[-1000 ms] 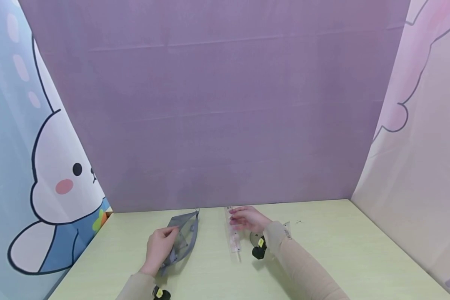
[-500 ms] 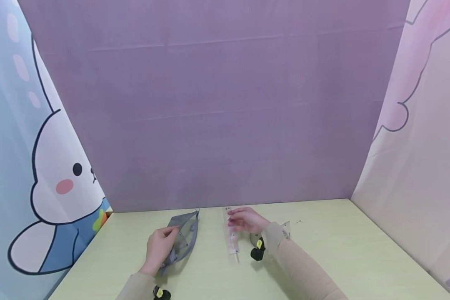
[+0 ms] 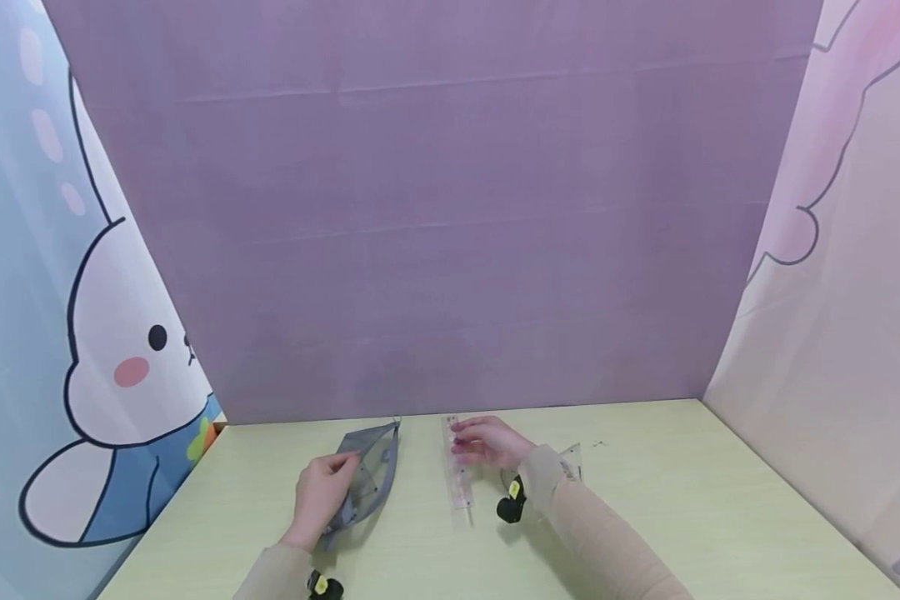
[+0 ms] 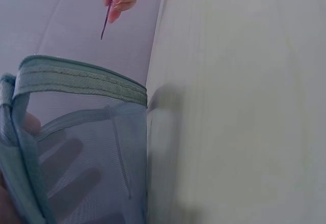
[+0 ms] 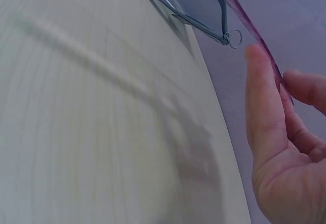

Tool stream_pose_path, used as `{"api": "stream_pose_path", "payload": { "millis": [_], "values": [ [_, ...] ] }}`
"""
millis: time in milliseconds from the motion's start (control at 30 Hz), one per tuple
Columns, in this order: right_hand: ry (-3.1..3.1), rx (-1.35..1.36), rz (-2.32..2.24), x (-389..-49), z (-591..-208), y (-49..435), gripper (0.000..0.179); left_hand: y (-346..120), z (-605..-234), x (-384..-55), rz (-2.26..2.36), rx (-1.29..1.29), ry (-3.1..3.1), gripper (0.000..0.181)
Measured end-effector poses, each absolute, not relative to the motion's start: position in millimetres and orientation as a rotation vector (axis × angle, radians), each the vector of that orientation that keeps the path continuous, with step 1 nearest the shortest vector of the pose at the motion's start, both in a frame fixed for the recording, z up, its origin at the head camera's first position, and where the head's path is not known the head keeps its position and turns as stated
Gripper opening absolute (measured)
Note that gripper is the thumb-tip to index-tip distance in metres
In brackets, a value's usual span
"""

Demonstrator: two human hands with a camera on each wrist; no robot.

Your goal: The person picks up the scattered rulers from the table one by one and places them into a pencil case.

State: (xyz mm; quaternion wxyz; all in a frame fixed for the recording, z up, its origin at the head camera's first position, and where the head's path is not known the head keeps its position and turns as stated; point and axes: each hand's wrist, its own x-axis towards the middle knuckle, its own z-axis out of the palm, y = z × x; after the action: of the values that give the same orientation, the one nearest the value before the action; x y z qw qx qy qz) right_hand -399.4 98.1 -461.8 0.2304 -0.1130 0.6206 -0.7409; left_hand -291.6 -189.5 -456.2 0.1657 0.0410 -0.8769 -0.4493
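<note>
My left hand (image 3: pixel 322 492) pinches the edge of a grey mesh zipper pouch (image 3: pixel 378 479), which stands tilted with its mouth spread. Through the mesh, fingers (image 4: pixel 71 193) show in the left wrist view, along with a thin dark line. A clear ruler (image 3: pixel 457 479) is pinched between the thumb and fingers of my right hand (image 3: pixel 491 442), raised off the table to the right of the pouch. Seen edge-on in the right wrist view, the ruler (image 5: pixel 254 33) looks pinkish purple. A metal ring (image 5: pixel 235 39) hangs at the pouch's zipper end.
Under my right forearm lie a clear set square (image 3: pixel 573 460) and a round clear piece, probably a protractor, mostly hidden by the wrist camera (image 3: pixel 512 502). The pale wooden table (image 3: pixel 720 500) meets a purple cloth backdrop (image 3: pixel 457 250) at its far edge.
My right hand has drifted slightly left with the ruler, closer to the pouch. The left hand and the pouch stay almost where they were.
</note>
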Motion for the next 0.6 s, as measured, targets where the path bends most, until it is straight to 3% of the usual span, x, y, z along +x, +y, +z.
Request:
{"api": "stream_pose_path", "payload": {
  "millis": [600],
  "values": [
    [1.718,-0.271,-2.011,-397.1,-466.4,82.4,0.028,-189.1,-456.1,-291.1,-1.283,0.103,-2.491,0.029]
  ]
}}
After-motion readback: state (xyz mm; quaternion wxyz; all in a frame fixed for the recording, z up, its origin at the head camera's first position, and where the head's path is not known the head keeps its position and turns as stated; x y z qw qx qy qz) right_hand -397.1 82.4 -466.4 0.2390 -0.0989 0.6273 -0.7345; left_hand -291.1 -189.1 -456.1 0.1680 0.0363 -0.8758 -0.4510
